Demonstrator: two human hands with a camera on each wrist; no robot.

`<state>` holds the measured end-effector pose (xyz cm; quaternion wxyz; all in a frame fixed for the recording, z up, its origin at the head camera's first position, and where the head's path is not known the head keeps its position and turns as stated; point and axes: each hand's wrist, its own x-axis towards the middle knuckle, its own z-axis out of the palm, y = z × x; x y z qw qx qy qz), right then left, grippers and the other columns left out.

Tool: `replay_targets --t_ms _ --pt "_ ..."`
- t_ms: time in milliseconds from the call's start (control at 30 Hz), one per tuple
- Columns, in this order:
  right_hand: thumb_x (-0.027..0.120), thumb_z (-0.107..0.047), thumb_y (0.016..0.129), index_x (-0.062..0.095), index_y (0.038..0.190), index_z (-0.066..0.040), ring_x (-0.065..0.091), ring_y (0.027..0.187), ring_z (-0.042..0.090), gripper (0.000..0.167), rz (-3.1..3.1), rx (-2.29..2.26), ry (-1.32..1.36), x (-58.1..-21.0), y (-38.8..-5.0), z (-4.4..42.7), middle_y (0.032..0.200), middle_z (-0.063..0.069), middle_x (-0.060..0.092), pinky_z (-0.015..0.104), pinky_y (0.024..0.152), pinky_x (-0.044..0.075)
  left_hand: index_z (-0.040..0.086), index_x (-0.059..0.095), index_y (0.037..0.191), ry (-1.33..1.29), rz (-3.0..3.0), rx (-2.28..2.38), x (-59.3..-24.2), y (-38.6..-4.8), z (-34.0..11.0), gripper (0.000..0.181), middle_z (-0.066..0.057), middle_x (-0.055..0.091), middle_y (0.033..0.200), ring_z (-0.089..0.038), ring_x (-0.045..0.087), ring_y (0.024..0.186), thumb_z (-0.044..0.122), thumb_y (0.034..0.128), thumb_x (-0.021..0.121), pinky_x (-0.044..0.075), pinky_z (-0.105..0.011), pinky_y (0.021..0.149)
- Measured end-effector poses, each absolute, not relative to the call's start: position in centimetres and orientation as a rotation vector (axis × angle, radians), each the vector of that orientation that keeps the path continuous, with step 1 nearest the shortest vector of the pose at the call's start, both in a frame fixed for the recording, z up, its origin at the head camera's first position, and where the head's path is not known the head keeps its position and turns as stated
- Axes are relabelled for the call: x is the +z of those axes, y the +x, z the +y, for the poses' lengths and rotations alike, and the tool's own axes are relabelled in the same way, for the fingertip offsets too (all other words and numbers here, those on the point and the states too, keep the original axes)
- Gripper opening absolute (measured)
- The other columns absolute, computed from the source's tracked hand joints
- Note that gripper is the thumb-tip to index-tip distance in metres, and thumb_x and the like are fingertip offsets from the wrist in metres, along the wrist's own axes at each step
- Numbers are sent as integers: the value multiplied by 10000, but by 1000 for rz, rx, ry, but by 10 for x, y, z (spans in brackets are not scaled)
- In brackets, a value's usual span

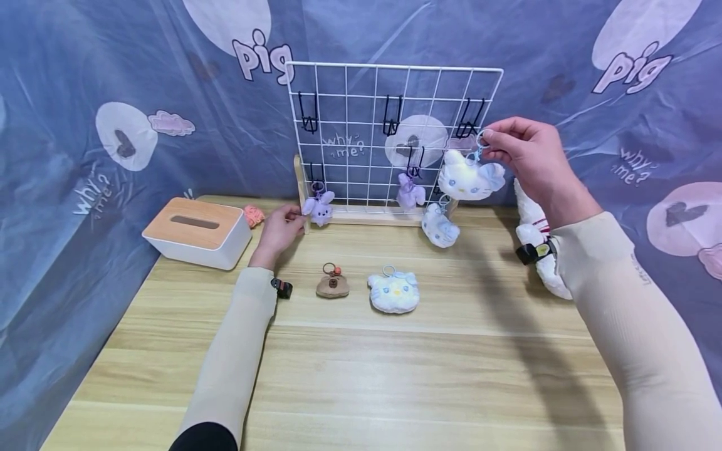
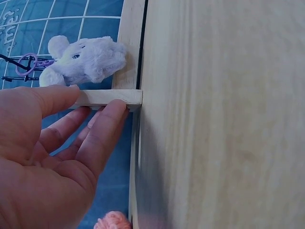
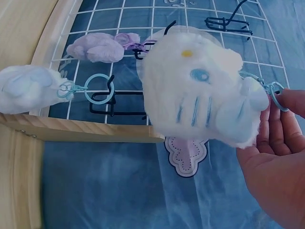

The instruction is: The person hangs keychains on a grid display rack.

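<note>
My right hand pinches the light blue ring of a white plush cat keychain. The plush hangs in the air at the right side of a white wire grid rack, just below the upper right black hook. With thumb and fingers on either side, my left hand holds the wooden side piece of the rack's stand. Close by it hangs a lilac plush keychain. A second lilac plush and another white cat plush hang lower on the rack.
A brown plush keychain and a white cat plush keychain lie on the table. At the left stand a tissue box and a coral fuzzy thing. A white plush lies at the right, partly behind my sleeve.
</note>
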<state>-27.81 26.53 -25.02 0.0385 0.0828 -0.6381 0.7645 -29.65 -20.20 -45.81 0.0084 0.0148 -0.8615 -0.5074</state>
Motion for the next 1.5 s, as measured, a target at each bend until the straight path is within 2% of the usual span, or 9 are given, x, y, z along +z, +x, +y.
replay_targets --t_ms 167,400,667,900,1100,1500 --pt "808 8 1000 810 1033 16 783 746 178 34 -1963 2338 245 -251 -283 264 903 69 810 230 704 705 -34 680 1422 44 -2701 -1565 -460 -297 -202 368 -246 720 1281 -409 786 1128 185 1126 666 733 -390 975" --pt "769 34 1020 809 1015 9 777 738 175 48 -1949 2368 232 -254 -289 261 907 68 806 228 694 702 -40 667 1430 50 -2707 -1581 -460 -296 -203 384 -244 724 1297 -360 778 1093 191 1124 668 721 -258 879" --pt "765 17 1030 797 1040 10 783 761 179 35 -1950 2380 209 -257 -297 261 923 80 810 234 717 705 -34 660 1444 53 -2710 -1592 -458 -296 -202 400 -234 719 1298 -336 773 1066 207 1125 672 730 -316 917" --pt "748 30 1038 797 1019 -4 782 754 185 62 -1944 2402 178 -257 -305 260 918 73 808 233 724 711 -29 662 1446 56 -2719 -1563 -458 -297 -203 401 -232 722 1291 -360 777 1090 214 1127 672 728 -313 913" --pt "761 19 1032 798 1037 8 785 751 185 39 -1934 2422 146 -258 -312 260 927 68 811 236 734 718 -23 655 1453 55 -2724 -1575 -458 -298 -203 411 -223 714 1295 -326 767 1076 227 1128 679 729 -341 943" --pt "773 32 1015 820 994 -26 784 725 183 77 -1916 2408 50 -259 -320 255 920 57 821 239 726 720 -31 636 1476 53 -2729 -1599 -458 -296 -202 425 -232 703 1316 -323 765 1094 213 1130 673 717 -256 908"
